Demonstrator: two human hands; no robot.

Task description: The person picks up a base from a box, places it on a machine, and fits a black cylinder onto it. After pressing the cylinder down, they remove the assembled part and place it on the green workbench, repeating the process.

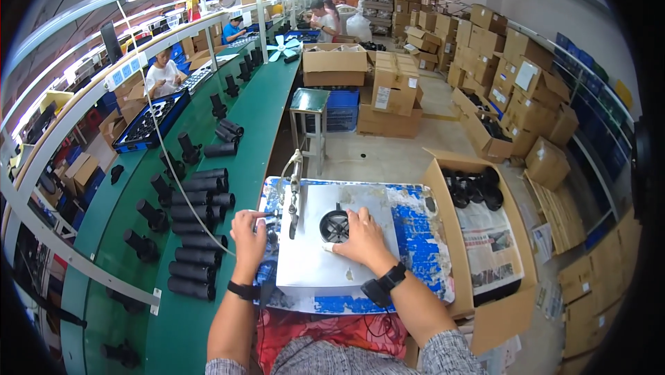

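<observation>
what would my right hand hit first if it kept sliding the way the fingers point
The right hand lies on the white plate, fingers pointing up-left at the black round part. It already seems to touch that part; beyond it stands the hanging tool, though depth is unclear.

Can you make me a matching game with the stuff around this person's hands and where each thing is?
Things:
1. round black part
2. black tubes
3. newspaper
4. green stool

Places:
A. in the open cardboard box on the right
B. on the green conveyor on the left
C. on the floor past the work board
D. under the right hand

Pairs: 1-D, 2-B, 3-A, 4-C
</observation>
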